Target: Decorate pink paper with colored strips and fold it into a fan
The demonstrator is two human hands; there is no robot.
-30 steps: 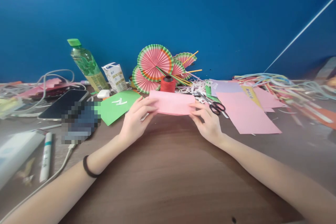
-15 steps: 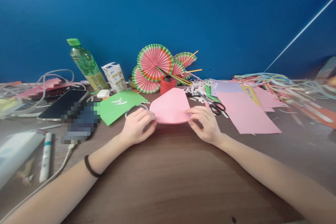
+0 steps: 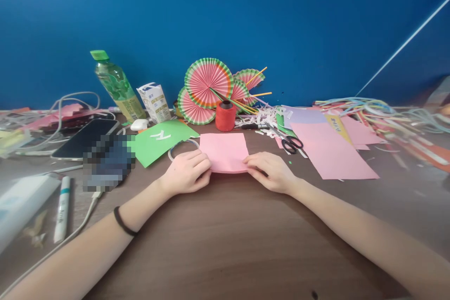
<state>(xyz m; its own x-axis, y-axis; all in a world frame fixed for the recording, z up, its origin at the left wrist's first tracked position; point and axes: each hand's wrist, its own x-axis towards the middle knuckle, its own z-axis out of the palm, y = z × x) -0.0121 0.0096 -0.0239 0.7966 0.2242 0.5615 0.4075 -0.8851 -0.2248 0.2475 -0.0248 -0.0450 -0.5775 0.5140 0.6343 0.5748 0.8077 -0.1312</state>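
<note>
A sheet of pink paper lies nearly flat on the brown table between my hands, its near edge bent up in a narrow strip. My left hand pinches the left end of that edge, with the fingertips partly hidden. At the right end, my right hand has its thumb and fingers closed on the paper. Just behind the sheet stands a red spool of thread. Round pleated paper fans in pink and green lean on the blue wall behind it.
Scissors and pink sheets lie to the right, near white paper shreds. On the left are green paper, a tilted bottle, a drink carton, a phone and a marker.
The pink paper has come down from a raised, curved position to lie nearly flat, a little nearer to me. The red spool is now less covered. Both hands keep hold of the near edge.
</note>
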